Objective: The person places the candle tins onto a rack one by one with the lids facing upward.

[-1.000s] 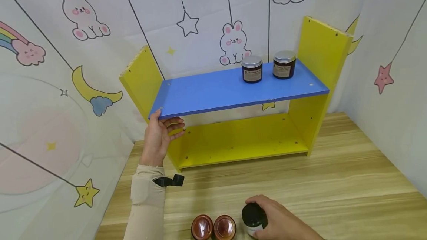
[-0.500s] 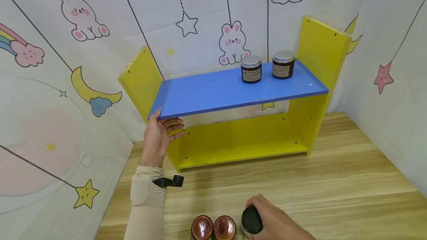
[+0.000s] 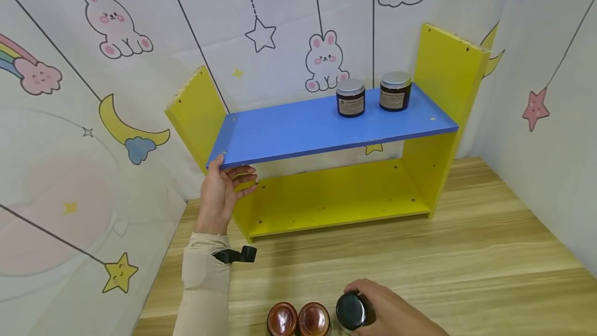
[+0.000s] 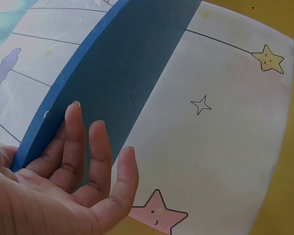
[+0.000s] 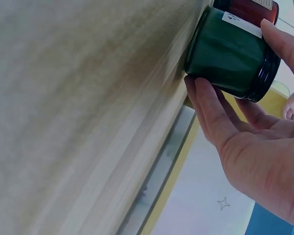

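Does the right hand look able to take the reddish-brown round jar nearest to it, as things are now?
Probably not directly: the right hand already holds the round, black-lidded, dark green jar, which also sits between that hand and the reddish-brown round jar.

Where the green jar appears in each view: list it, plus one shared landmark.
Head: the green jar, bottom, right of centre, in the right hand.
Left wrist: not in it.
Right wrist: upper right, held by that hand.
Shared landmark: blue shelf, in all three views.
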{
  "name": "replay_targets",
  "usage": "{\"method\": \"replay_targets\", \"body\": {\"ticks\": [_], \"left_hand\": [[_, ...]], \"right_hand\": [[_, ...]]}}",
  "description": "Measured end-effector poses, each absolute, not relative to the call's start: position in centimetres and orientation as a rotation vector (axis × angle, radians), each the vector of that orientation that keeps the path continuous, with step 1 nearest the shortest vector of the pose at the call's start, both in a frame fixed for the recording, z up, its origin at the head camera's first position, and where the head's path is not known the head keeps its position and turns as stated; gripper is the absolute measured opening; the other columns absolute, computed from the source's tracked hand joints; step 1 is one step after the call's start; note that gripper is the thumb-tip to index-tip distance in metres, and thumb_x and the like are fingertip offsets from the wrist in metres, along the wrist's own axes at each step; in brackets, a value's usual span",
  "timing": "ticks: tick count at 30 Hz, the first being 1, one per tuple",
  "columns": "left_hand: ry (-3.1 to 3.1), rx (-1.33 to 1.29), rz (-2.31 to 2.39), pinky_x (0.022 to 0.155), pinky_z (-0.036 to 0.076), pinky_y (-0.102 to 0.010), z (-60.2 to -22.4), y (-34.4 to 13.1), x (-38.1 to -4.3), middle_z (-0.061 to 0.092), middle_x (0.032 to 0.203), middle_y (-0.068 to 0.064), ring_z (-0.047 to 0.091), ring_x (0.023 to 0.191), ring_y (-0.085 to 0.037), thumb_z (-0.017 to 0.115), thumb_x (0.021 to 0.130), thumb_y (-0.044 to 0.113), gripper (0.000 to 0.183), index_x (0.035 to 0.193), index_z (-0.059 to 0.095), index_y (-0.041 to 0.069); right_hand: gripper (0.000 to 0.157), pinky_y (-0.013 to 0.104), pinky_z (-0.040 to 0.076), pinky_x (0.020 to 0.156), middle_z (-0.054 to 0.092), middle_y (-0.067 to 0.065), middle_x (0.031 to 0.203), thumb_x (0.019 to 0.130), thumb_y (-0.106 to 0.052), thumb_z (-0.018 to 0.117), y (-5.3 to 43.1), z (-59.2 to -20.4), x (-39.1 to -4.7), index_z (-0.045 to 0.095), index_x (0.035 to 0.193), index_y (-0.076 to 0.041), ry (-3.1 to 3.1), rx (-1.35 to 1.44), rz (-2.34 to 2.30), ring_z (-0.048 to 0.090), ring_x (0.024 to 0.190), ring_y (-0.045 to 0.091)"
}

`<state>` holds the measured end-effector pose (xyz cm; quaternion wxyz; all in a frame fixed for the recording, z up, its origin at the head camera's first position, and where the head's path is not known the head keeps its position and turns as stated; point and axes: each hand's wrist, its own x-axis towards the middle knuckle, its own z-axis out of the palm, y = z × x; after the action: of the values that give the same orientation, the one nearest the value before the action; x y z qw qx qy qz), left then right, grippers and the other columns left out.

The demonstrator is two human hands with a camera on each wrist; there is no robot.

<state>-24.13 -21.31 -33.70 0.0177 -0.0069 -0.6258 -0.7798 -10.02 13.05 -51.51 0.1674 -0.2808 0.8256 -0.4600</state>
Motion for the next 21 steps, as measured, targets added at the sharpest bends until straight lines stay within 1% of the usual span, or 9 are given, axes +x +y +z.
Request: {"method": "replay_targets", "body": {"ticks": [2, 7, 14, 19, 21], "left_hand": [[-1.943, -0.019, -2.423, 0.093, 0.053, -0.046, -33.66, -21.29, -24.12, 0.072, 0.09, 0.001, 0.066, 0.089, -0.021, 0.025, 0.11, 0.048, 0.053, 0.14, 0.047, 0.01], [-1.94, -0.003, -2.428, 0.096, 0.052, -0.049, -33.58, -21.24, -24.06, 0.072, 0.09, 0.001, 0.066, 0.089, -0.021, 0.025, 0.11, 0.048, 0.054, 0.139, 0.048, 0.009], [-1.945, -0.009, -2.427, 0.092, 0.055, -0.044, -33.68, -21.31, -24.04, 0.071, 0.091, 0.001, 0.066, 0.09, -0.021, 0.025, 0.11, 0.048, 0.054, 0.142, 0.045, 0.009], [-1.953, -0.014, -2.42, 0.098, 0.051, -0.049, -33.67, -21.33, -24.04, 0.071, 0.092, 0.001, 0.066, 0.091, -0.021, 0.025, 0.11, 0.049, 0.055, 0.143, 0.045, 0.01], [-1.957, -0.017, -2.418, 0.098, 0.051, -0.049, -33.64, -21.33, -24.06, 0.071, 0.092, 0.001, 0.066, 0.091, -0.021, 0.025, 0.11, 0.049, 0.055, 0.143, 0.045, 0.009]], "right_hand": [[0.063, 0.027, 0.049, 0.091, 0.063, -0.002, 0.127, 0.08, -0.034, 0.086, 13.11, -51.49, -10.0, 0.059, 0.133, -0.012, 2.34, -0.788, -1.312, 0.057, 0.112, 0.008], [0.065, 0.024, 0.049, 0.089, 0.063, 0.004, 0.131, 0.083, -0.033, 0.084, 13.36, -51.49, -9.95, 0.057, 0.138, -0.009, 2.262, -0.763, -1.362, 0.058, 0.111, 0.007], [0.063, 0.022, 0.054, 0.082, 0.06, 0.014, 0.133, 0.088, -0.021, 0.078, 13.7, -51.68, -9.87, 0.052, 0.143, -0.005, 2.042, -0.763, -1.526, 0.065, 0.103, 0.007], [0.061, 0.023, 0.054, 0.082, 0.061, 0.012, 0.131, 0.087, -0.019, 0.079, 13.69, -51.66, -9.9, 0.053, 0.141, -0.006, 2.045, -0.768, -1.537, 0.065, 0.104, 0.007], [0.06, 0.023, 0.054, 0.083, 0.061, 0.011, 0.131, 0.086, -0.019, 0.08, 13.64, -51.55, -9.91, 0.054, 0.139, -0.006, 2.049, -0.754, -1.542, 0.064, 0.104, 0.007]]}}
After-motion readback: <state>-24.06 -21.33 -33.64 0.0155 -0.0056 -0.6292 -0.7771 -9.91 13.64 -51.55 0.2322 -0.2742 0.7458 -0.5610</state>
